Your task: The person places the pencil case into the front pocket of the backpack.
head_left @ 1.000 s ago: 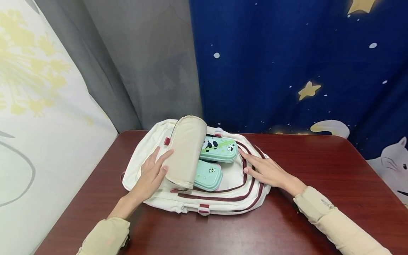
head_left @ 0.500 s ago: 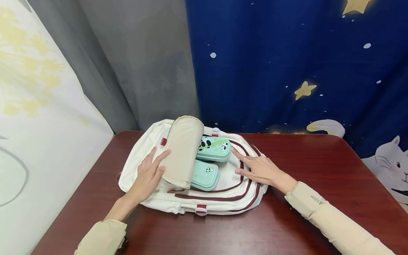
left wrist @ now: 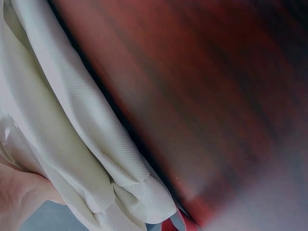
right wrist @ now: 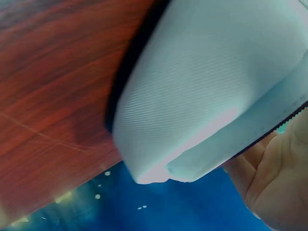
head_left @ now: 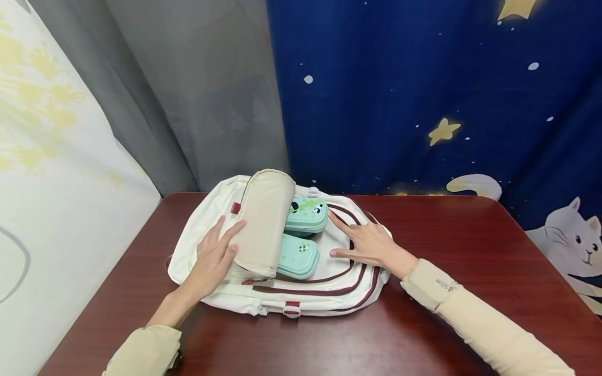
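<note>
a white backpack (head_left: pixel 221 219) with dark red zip lines lies flat on a reddish-brown wooden worktop (head_left: pixel 451 245), near its far edge. its beige front flap (head_left: pixel 263 219) is folded back toward the left, leaving the pocket open. two mint-green pencil cases sit in the opening, each partly tucked under the flap: the upper pencil case (head_left: pixel 308 214) shows panda prints, and the lower pencil case (head_left: pixel 298 256) lies just beside it, closer to the person.

the left hand (head_left: pixel 211 261) rests on the backpack with straight, relaxed fingers (head_left: pixel 230 235) pressing against the left side of the folded flap. the right hand (head_left: pixel 371 243) lies flat and spread on the backpack's right side, fingers straight, one fingertip reaching up to the end of the upper pencil case; whether it touches is hard to tell. neither hand grips anything. both arms wear beige sleeves.

behind the worktop hang a grey curtain (head_left: pixel 207 99) and a dark blue cloth (head_left: pixel 423 89) with stars and a white cat.
</note>
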### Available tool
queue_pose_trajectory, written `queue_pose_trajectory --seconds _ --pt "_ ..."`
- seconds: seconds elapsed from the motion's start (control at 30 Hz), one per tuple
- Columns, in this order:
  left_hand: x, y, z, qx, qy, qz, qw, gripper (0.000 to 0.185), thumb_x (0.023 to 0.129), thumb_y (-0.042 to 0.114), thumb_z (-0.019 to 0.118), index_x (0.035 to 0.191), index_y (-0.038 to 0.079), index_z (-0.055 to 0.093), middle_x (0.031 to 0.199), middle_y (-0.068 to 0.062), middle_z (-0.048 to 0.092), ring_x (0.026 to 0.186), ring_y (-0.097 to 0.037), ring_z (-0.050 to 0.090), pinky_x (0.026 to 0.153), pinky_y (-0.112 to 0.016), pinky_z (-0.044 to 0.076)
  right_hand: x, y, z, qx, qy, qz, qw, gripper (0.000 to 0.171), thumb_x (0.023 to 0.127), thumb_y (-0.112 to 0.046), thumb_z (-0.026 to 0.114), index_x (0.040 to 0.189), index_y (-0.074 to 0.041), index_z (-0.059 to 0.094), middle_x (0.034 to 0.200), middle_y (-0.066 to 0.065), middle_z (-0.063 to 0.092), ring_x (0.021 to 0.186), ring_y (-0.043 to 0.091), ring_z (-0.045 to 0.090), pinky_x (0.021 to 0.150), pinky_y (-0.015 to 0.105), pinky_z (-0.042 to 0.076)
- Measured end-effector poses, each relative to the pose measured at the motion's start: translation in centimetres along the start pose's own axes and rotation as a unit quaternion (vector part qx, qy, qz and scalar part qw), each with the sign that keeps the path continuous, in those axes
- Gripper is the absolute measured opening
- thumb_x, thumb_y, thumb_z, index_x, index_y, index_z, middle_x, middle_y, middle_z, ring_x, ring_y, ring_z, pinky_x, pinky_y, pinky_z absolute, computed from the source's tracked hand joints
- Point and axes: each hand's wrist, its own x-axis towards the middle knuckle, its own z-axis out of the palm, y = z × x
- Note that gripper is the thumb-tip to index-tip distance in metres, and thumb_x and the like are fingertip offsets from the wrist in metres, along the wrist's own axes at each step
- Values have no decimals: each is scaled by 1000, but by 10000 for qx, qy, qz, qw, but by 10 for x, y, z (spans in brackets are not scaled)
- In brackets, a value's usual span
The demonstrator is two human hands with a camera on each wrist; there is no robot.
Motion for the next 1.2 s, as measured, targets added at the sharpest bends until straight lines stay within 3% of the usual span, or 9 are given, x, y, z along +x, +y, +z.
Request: queue_pose_trajectory --seconds 0.13,0.23,0.43,0.6,0.73,0.9,1.1,1.2 --pt "0 -1 -1 38 -24 -72 10000 44 98 26 43 142 26 38 148 -24 18 133 -44 15 94 -66 12 7 -6 0 -99 171 -17 9998 96 74 -82 40 150 -30 10 85 -2 66 71 24 61 59 40 46" --pt "-1 0 -2 55 -57 -149 9999 44 99 27 42 142 28 38 149 -24 17 134 -44 13 94 -66 11 11 -10 1 -189 156 65 9997 101 71 -84 39 150 -29 8 62 -5 54 53 20 52 49 35 39" --pt "-2 0 -4 125 -59 -257 9996 44 98 29 43 142 30 38 149 -24 17 135 -45 9 93 -68 11 16 -18 1 -163 -4 264 9995 104 70 -85 38 150 -29 2 48 -5 39 46 16 44 45 33 32" --pt "-2 0 -5 126 -28 -292 9995 44 98 30 42 142 31 38 150 -23 16 136 -44 7 92 -70 10 20 -20 2 -138 -59 249 9996 106 69 -87 35 150 -28 2 61 -1 54 56 20 56 52 35 38" --pt "-1 0 -2 72 -34 -243 9997 44 99 31 42 142 30 38 150 -23 15 136 -43 8 92 -70 9 18 -16 -1 4 -287 343 9990 106 67 -89 33 150 -31 0 88 1 67 78 24 64 65 40 44" --pt "3 1 2 32 -22 -126 9999 44 99 30 42 142 28 38 150 -23 17 135 -43 9 93 -68 10 12 -10 -6 191 -624 520 9965 107 64 -92 31 148 -36 -5 115 2 64 98 25 61 74 43 44" --pt "3 2 4 64 36 -93 9999 44 98 29 43 142 27 39 149 -23 19 135 -44 11 93 -68 11 10 -18 -3 183 -467 612 9969 114 61 -93 29 149 -30 -6 110 12 64 89 27 62 66 40 44" --pt "3 2 3 86 85 -91 9999 43 98 29 43 141 27 41 148 -24 20 134 -45 12 93 -67 11 10 -24 1 48 -248 721 9971 114 61 -93 29 150 -29 -2 95 14 65 79 27 60 57 37 41"
